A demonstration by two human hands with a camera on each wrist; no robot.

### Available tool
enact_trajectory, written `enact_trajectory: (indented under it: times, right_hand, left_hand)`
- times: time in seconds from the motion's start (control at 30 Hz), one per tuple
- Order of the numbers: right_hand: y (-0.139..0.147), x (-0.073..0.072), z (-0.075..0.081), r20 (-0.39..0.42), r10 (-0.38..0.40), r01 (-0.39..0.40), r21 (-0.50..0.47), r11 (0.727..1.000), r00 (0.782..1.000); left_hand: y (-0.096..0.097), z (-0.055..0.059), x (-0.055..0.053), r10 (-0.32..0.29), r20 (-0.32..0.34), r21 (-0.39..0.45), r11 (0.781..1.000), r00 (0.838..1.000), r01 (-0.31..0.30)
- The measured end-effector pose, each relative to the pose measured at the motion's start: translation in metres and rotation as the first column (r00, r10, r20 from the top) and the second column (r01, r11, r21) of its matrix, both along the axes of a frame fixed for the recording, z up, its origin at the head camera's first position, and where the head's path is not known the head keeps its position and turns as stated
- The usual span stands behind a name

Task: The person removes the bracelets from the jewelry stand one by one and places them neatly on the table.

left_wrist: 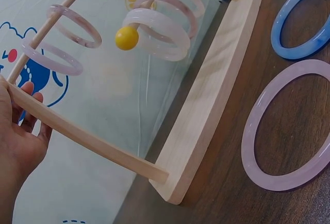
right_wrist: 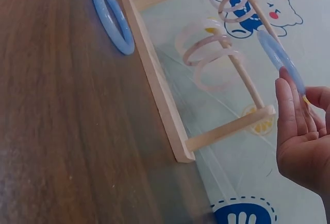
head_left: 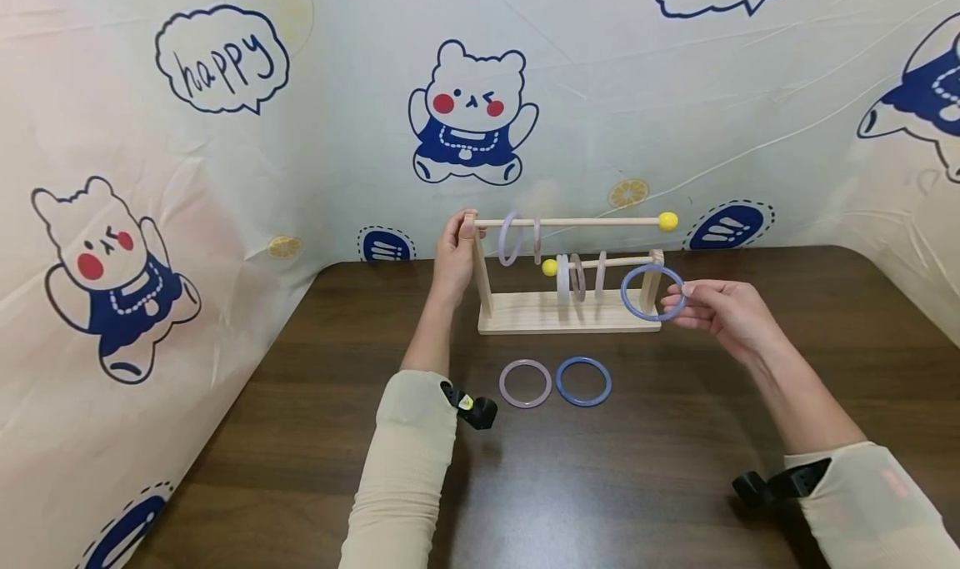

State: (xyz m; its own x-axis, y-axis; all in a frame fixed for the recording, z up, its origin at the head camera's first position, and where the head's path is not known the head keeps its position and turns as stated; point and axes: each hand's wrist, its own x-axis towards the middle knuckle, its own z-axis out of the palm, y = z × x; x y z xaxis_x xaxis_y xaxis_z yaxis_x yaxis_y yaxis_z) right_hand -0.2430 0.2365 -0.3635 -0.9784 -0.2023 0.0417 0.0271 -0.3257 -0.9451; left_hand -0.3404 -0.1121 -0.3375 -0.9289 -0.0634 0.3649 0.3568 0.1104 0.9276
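Note:
My left hand grips the top of the left post of a wooden bangle stand. My right hand pinches a blue bangle between thumb and fingers, held up in front of the stand's right post. On the upper rod hang a lavender bangle and a mottled pinkish one. The lower rod carries a white bangle, a brownish-mauve one and a pale pink one. Yellow balls cap the free rod ends, the upper pointing right, the lower left.
A pale pink-lavender bangle and another blue bangle lie side by side on the dark wooden table, in front of the stand. Behind the table hangs a pale printed cloth with bear figures.

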Motion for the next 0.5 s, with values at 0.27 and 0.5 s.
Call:
enact_trajectory:
  times: [0.27, 0.5]
  right_hand:
    - [0.005, 0.0, -0.008, 0.053, 0.035, -0.037, 0.048, 0.998, 0.998]
    - [0.012, -0.001, -0.016, 0.08, 0.131, -0.139, 0.104, 0.985, 0.988]
  left_hand:
    - [0.0, 0.006, 0.005, -0.023, 0.026, 0.023, 0.999, 0.999, 0.023]
    - [0.003, 0.013, 0.015, -0.008, 0.01, 0.001, 1.0, 1.0, 0.008]
